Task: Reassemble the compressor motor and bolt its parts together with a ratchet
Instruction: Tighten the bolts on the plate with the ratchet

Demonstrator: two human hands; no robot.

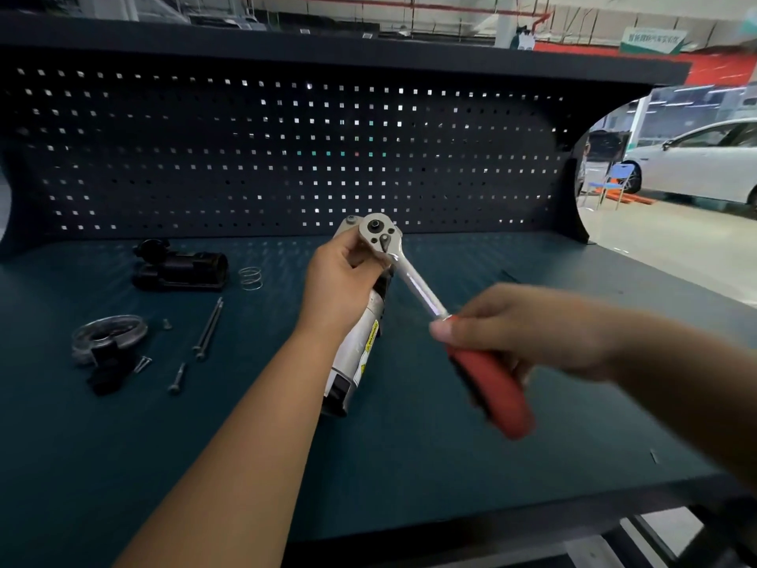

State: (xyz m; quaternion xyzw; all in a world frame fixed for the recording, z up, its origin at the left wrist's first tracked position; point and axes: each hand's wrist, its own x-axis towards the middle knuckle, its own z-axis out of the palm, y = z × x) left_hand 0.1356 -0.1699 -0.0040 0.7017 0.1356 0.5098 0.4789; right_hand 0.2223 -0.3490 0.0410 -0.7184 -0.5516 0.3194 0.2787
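Head view: I see blue workbench [450, 465], pegboard [245, 157] behind. Compressor motor [356, 354] stands tilted mid-bench. Left hand [340, 280] curls round its top end, blocking my sight of joint under ratchet [413, 280]. Right hand [532, 325], blurred, wraps red handle. Left of motor, well apart: black housing [180, 268], clear round cover [108, 332], long bolts [209, 327], spring [250, 277], short bolt [177, 379].

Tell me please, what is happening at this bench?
A person is bolting together a white cylindrical compressor motor, which stands tilted on the dark teal metal workbench. The left hand grips the motor's upper end; the right hand holds the red-handled chrome ratchet, whose head sits on that end. Long steel bolts, a wire spring and a black plastic housing lie loose to the left.
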